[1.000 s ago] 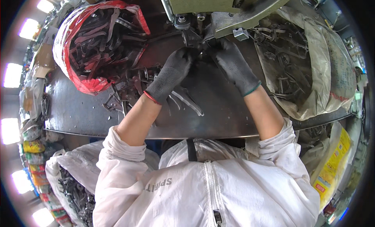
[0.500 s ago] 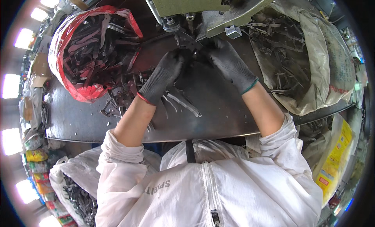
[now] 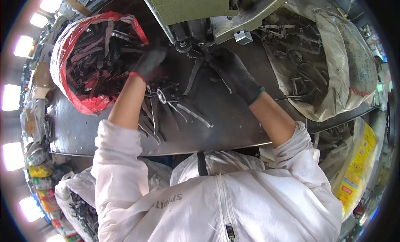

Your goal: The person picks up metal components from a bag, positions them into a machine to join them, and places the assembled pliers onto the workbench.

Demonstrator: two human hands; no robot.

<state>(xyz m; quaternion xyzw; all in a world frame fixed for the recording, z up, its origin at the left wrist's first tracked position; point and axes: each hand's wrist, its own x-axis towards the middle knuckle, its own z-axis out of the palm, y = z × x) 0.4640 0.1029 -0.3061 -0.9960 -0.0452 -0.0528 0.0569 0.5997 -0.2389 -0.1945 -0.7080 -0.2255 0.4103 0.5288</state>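
Beneath the green press [image 3: 200, 6], pliers [image 3: 193, 76] stand with their two curved metal handles spread toward me; their head sits at the press tip, partly hidden. My right hand [image 3: 233, 71], in a black knit glove, is closed around the right handle and the joint area. Smeared by motion, my left hand [image 3: 151, 63] in a matching glove is over the right edge of a red-rimmed bag [image 3: 98, 106] full of dark metal handle pieces [image 3: 89, 54]. Whether its fingers hold anything cannot be made out.
Several finished-looking pliers [image 3: 193, 113] lie piled on the dark metal table [image 3: 233, 129], left of centre. On the right, a pale woven sack [image 3: 339, 63] holds loose metal parts [image 3: 300, 58]. A small metal block [image 3: 243, 37] hangs at the press's right side.
My left hand has left the press and swung left to the red-rimmed bag. My right hand stays by the press, shifted slightly down, and the pliers' spread handles now show.
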